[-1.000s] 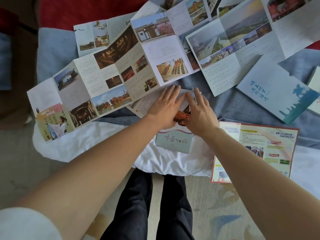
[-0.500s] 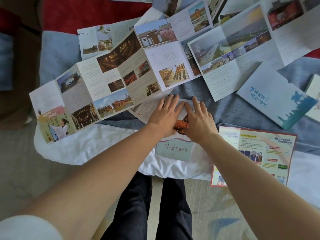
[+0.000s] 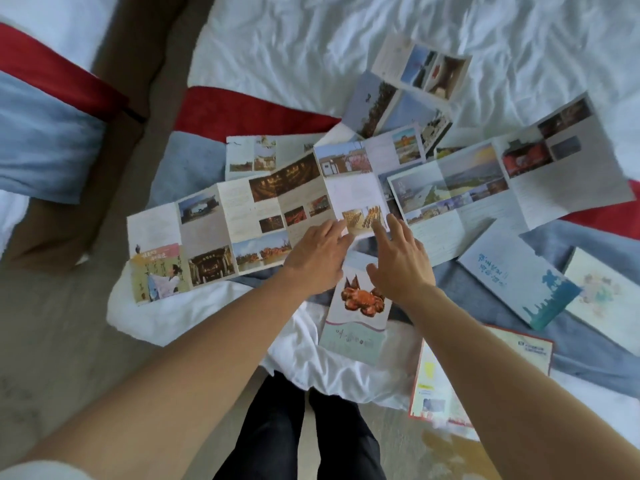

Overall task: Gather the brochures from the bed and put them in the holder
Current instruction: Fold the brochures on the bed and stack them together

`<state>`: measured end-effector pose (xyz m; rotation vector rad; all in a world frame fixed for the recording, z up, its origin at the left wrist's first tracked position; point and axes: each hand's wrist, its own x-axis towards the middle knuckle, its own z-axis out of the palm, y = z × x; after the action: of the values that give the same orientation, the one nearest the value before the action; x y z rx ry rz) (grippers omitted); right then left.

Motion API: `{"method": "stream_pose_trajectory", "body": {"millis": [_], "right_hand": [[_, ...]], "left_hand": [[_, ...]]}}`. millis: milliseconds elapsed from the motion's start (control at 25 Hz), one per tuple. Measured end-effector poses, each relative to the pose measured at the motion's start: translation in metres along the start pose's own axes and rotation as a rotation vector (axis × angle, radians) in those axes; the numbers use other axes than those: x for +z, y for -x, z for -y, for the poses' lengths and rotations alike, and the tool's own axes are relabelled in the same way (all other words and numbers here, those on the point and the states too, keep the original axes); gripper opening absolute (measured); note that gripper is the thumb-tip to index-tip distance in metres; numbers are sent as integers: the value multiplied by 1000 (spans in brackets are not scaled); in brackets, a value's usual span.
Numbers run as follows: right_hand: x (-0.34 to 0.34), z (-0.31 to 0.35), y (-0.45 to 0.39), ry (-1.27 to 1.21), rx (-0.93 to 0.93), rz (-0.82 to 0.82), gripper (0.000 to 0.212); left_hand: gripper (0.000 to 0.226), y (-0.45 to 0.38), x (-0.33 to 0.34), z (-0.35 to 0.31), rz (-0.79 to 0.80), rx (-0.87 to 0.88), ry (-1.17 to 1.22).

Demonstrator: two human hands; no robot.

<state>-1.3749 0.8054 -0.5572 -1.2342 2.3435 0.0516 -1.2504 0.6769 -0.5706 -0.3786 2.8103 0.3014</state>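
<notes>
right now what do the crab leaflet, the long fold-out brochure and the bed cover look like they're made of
Crab leaflet: thin printed paper, folded shut, smooth, perhaps lightly coated; blur hides any sheen.
Long fold-out brochure: the same kind of light paper, with sharp accordion creases and panels lifting at the folds.
Bed cover: soft white woven cloth, matte and heavily wrinkled; likely cotton or a blend, though the fibre cannot be told.

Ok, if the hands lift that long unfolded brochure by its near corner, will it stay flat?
Probably not. The long unfolded brochure has several crease lines, so it would likely sag. It looks like thin paper, likely light. The left hand touches its corner.
</notes>
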Motion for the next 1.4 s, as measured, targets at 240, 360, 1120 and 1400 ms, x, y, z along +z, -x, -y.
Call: {"method": "stream_pose_trajectory", "body": {"millis": [240, 360, 1120, 1400], "right_hand": [[-33, 64, -28, 45, -147, -1, 79], [-36, 106, -44, 50, -203, 2, 81], [93, 339, -152, 240, -532, 196, 80], [108, 349, -157, 327, -520, 235, 80]], "left_hand": [[63, 39, -25, 57, -41, -192, 14], [64, 59, -25, 94, -33, -267, 31], [67, 184, 99, 309, 69, -707, 238], [76, 199, 106, 323, -130, -1023, 646]]}}
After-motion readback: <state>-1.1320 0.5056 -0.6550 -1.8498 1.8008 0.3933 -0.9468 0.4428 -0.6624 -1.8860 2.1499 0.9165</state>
